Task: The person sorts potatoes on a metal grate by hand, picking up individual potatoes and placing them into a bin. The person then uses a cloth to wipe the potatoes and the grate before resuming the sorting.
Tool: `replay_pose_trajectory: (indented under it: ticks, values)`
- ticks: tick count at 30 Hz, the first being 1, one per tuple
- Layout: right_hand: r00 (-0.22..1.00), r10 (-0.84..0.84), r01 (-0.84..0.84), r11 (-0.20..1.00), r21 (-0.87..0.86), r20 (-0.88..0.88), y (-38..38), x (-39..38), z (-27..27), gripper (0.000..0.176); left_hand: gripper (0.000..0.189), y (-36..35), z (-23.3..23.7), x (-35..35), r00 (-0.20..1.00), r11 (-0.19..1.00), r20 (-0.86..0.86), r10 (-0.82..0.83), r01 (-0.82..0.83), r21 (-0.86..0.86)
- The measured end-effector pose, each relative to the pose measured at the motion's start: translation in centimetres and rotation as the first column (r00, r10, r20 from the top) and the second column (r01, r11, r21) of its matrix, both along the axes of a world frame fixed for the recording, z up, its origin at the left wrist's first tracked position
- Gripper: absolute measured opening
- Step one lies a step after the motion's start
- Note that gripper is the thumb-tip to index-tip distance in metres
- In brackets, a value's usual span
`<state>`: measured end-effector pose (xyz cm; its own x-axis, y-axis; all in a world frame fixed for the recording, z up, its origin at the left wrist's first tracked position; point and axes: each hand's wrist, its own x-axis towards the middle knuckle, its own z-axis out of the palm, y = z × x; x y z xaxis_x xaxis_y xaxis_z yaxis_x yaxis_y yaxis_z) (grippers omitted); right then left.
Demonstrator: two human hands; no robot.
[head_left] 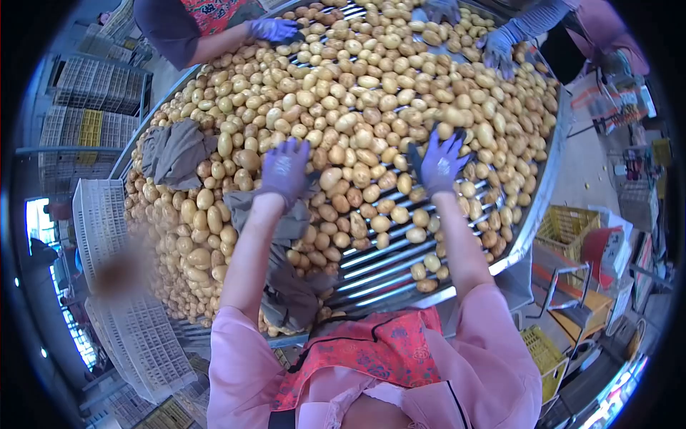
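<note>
At the left, white crates (100, 214) stand beside the table, in more than one stack, and I cannot count them surely; one yellow crate (90, 136) is among those farther behind. On the left part of the potatoes lie at least two grey-brown cloths (175, 154), one apart and the other crumpled under and near the left forearm. The potatoes (357, 136) are too many for counting; they cover most of the one big table (547, 189), whose metal bars (379, 275) show at the near middle. The left hand (286, 171), in a purple glove, lies palm down on the potatoes with its fingers extended, not clenched. The right hand (443, 163), gloved the same, has its fingers spread over the potatoes, also not clenched (if a potato is under either palm, I cannot tell). One blurred potato is just beyond its fingertips. At the far side, two other people are partly seen, with three gloved hands in view: one purple (271, 29) and two greyish (499, 50). To the right, two yellow crates (568, 230) are near the table. Both purple gloves carry a pale print on the back, too small to read.
</note>
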<state>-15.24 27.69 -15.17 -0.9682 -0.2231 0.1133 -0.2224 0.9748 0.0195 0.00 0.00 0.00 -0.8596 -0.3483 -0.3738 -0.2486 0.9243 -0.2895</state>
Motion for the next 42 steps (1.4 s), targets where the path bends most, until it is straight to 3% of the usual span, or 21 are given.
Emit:
replay_pose_trajectory:
  ticks: [5,10,12,13,14,16,17,19,21,23,27,28,29,31,33,35,37,39,40,41,42]
  values:
    - [0.999,0.039,-0.04,0.999,-0.021,-0.033,-4.1,-13.0,-2.1,0.078,0.079,-8.1,-0.3,-2.2,0.979,0.979,-0.018,0.205,-0.205,-0.007]
    - [0.883,0.054,-0.039,0.998,-0.041,0.466,-7.8,-24.6,1.8,0.069,0.046,-9.7,-3.9,-1.8,0.989,0.989,-0.071,0.129,-0.134,-0.063]
    - [0.911,0.165,-0.26,0.941,0.215,0.377,-13.6,-23.2,5.7,0.041,0.041,-9.5,-3.7,-2.2,0.988,0.988,-0.09,0.122,-0.13,-0.081]
    - [0.956,0.289,-0.292,0.937,0.194,0.042,-17.1,-17.3,9.6,0.031,0.038,-9.2,-3.5,-2.2,0.989,0.99,-0.099,0.111,-0.119,-0.077]
    - [0.824,0.524,-0.522,0.85,0.068,-0.216,-20.0,-15.2,8.6,0.023,0.037,-8.7,-3.6,-2.4,0.989,0.989,-0.103,0.103,-0.112,-0.093]
    - [0.552,0.814,-0.833,0.53,-0.161,-0.179,-25.5,-9.7,6.9,0.031,0.045,-8.0,-3.7,-1.8,0.983,0.993,-0.138,0.117,-0.12,-0.009]
    - [0.496,0.868,-0.837,0.478,-0.269,-0.002,-26.6,-6.1,7.3,0.041,0.049,-7.2,-3.4,-1.4,0.977,0.987,-0.148,0.154,-0.145,0.07]
    - [0.522,0.804,-0.853,0.487,-0.188,-0.285,-28.3,-2.0,3.4,0.039,0.058,-4.9,-2.9,-0.9,0.981,0.985,-0.139,0.134,-0.117,0.126]
    - [0.503,0.864,-0.855,0.492,-0.164,-0.028,-26.9,-0.5,5.2,0.038,0.067,-1.9,-4.9,-1.1,0.998,0.988,-0.066,0.017,-0.006,0.156]
    - [0.495,0.864,-0.852,0.461,-0.249,-0.095,-22.9,0.1,5.3,0.036,0.042,3.7,-5.4,-1.0,0.987,0.992,-0.163,-0.015,0.035,0.121]
    - [0.518,0.85,-0.822,0.525,-0.219,0.092,-13.0,0.9,6.3,0.039,0.045,12.1,-7.7,0.8,0.967,0.879,-0.25,0.041,0.084,0.469]
    - [0.545,0.831,-0.834,0.525,-0.167,-0.107,-10.3,0.7,4.4,0.037,0.053,14.1,-9.3,2.5,0.929,0.911,-0.366,-0.05,0.193,0.365]
    - [0.553,0.825,-0.83,0.533,-0.163,-0.118,-7.8,0.6,4.1,0.036,0.056,14.8,-6.4,3.4,0.968,0.819,-0.224,-0.109,0.215,0.532]
    - [0.594,0.795,-0.805,0.586,-0.095,-0.124,-3.6,-0.4,2.6,0.027,0.059,15.0,-6.0,6.1,0.934,0.663,-0.35,-0.07,0.306,0.684]
    - [0.7,0.699,-0.708,0.706,-0.021,-0.145,-0.9,-1.1,3.1,0.029,0.062,11.3,-2.4,7.7,0.901,0.774,-0.411,-0.137,0.356,0.524]
    - [0.757,0.64,-0.641,0.766,0.04,-0.133,1.0,-3.3,2.4,0.034,0.066,5.1,3.1,8.9,0.929,0.83,-0.371,-0.002,0.208,0.517]
    - [0.842,0.539,-0.534,0.829,0.164,0.015,0.1,-4.8,3.1,0.038,0.064,1.4,6.6,11.9,0.928,0.987,-0.353,0.117,-0.07,0.144]
    - [0.922,0.367,-0.386,0.889,0.248,0.119,-5.1,-4.0,5.9,0.037,0.065,0.2,5.4,15.7,0.895,0.982,-0.408,0.179,-0.191,0.012]
    - [0.883,0.467,-0.469,0.881,0.062,0.05,-8.6,-2.5,8.1,0.03,0.065,0.2,2.7,17.1,0.959,0.981,-0.241,0.151,-0.176,-0.085]
    - [0.734,0.675,-0.672,0.738,-0.061,0.073,-12.8,-0.9,10.9,0.024,0.063,1.4,1.4,17.9,0.938,0.99,-0.315,0.143,-0.137,0.039]
    - [0.486,0.809,-0.874,0.448,-0.188,-0.332,-16.1,-0.2,7.8,0.022,0.061,2.7,-0.9,17.9,0.93,0.99,-0.343,0.132,-0.143,-0.006]
